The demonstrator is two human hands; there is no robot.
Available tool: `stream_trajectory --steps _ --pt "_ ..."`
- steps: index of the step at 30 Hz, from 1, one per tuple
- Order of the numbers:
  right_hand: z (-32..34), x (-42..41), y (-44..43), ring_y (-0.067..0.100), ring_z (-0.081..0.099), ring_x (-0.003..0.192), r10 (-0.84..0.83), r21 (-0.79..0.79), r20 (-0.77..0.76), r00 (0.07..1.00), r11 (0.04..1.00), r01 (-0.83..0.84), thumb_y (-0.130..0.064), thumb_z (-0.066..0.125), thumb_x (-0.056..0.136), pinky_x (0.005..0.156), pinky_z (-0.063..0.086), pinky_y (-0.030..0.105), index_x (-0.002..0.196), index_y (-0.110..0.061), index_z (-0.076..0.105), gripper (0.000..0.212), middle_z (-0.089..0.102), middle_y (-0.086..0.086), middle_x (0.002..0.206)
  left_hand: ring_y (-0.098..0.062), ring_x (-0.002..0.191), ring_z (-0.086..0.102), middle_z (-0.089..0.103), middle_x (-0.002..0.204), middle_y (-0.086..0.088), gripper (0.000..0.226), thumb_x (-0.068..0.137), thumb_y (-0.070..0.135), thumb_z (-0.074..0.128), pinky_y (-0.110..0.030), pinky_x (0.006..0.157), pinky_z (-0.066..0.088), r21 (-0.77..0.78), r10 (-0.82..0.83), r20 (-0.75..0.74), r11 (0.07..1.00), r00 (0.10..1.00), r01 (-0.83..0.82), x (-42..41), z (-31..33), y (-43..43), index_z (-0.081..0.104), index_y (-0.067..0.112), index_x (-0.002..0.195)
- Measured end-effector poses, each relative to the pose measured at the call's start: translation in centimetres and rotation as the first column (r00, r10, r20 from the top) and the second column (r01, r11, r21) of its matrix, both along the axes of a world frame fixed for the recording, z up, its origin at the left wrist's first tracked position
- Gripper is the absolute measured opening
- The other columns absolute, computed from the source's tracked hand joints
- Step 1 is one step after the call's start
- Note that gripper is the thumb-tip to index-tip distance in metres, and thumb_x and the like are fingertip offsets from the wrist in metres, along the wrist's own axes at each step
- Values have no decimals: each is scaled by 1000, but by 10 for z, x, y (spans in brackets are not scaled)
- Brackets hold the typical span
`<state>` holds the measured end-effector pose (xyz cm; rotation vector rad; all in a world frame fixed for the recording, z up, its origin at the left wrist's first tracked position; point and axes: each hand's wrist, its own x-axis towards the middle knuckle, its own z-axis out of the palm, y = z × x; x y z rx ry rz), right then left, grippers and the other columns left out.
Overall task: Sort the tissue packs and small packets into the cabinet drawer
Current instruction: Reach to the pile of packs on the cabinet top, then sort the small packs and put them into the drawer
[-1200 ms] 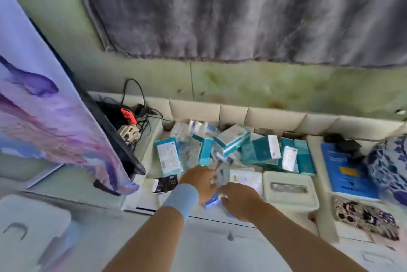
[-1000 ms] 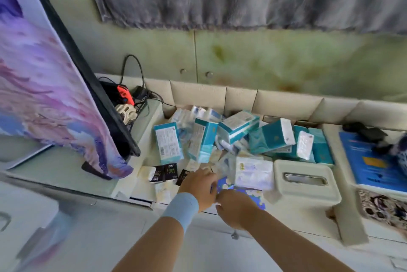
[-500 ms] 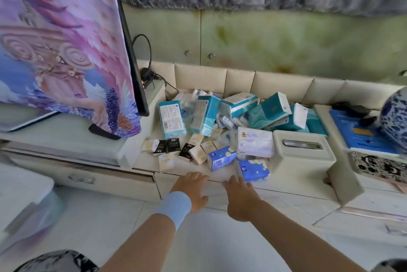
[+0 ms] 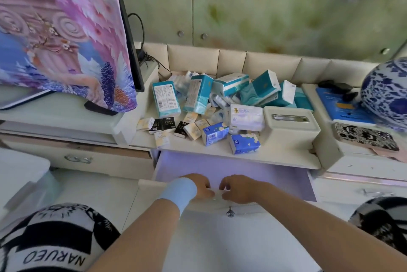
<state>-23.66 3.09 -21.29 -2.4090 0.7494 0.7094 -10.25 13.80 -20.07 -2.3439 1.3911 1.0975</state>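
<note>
The white cabinet drawer (image 4: 253,168), lower centre, is seemingly gripped by left hand (image 4: 199,185) and right hand (image 4: 239,188); blue film-wrapped tissue pack (image 4: 214,134) looks light, squashy, best pinched widthwise.

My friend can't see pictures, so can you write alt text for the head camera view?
Two hands, the left hand wearing a light blue wristband and the right hand bare, grip the front edge of an open drawer. On the cabinet top above lie teal tissue packs, small packets and a cream tissue box.
</note>
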Motion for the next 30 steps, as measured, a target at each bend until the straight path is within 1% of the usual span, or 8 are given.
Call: stream_trajectory --steps 6,10,14,17,19,22,27,30 --pt "-7 -32 22 19 59 108 -57 71 -51 997 996 61 -43 53 87 93 46 31 111 -23 71 36 66 -2 119 -24 120 53 53 136 -2 56 92 55 43 -34 96 43 154 -33 35 988 999 27 -27 -3 12 56 20 134" --pt "-12 -44 33 19 62 91 -74 210 -121 990 973 98 -38 51 91 88 53 38 106 -14 72 35 69 2 110 -22 91 61 64 105 0 43 87 59 49 -30 85 50 262 45 -46 965 998 -31 -37 -11 20 68 23 100" --pt "-11 -53 43 18 69 86 -18 369 -253 967 922 114 -37 48 95 87 52 36 103 -16 73 34 73 -2 102 -20 85 69 72 103 3 40 89 56 47 -35 92 52 311 110 -126 948 986 -66 -47 -12 26 71 23 96" --pt "-2 -49 35 19 71 84 54 329 -270 961 943 40 -37 48 97 89 51 38 111 -15 69 33 72 -3 97 -17 95 69 69 110 5 40 94 51 44 -35 92 51 206 50 -99 978 994 -29 -50 2 16 66 22 112" --pt "13 -43 17 19 69 83 11 212 -155 988 977 23 -33 50 96 82 53 36 116 -13 67 33 71 0 103 -17 96 68 68 111 4 40 97 48 42 -35 91 50 82 22 -53 996 998 -17 -46 16 2 64 19 115" --pt "46 -34 -22 24 68 93 -64 -13 89 994 998 65 -27 47 95 85 53 37 109 -9 69 31 70 7 106 -19 93 66 68 108 2 35 95 46 44 -33 83 51 -121 23 8 992 1000 -22 -31 38 -24 64 20 108" --pt "79 -15 -85 23 60 107 -170 -222 401 900 935 275 -21 48 94 90 48 31 112 -23 67 27 64 2 120 -25 94 60 61 103 -2 26 96 36 41 -32 78 48 -392 35 110 920 993 11 -1 61 -70 62 21 99" --pt "77 1 -112 24 51 119 -98 -370 443 891 885 281 -21 54 91 96 46 36 125 -28 59 35 51 3 131 -25 104 57 59 120 -1 23 95 36 48 -34 88 48 -512 76 119 859 990 -4 18 63 -98 60 28 112"
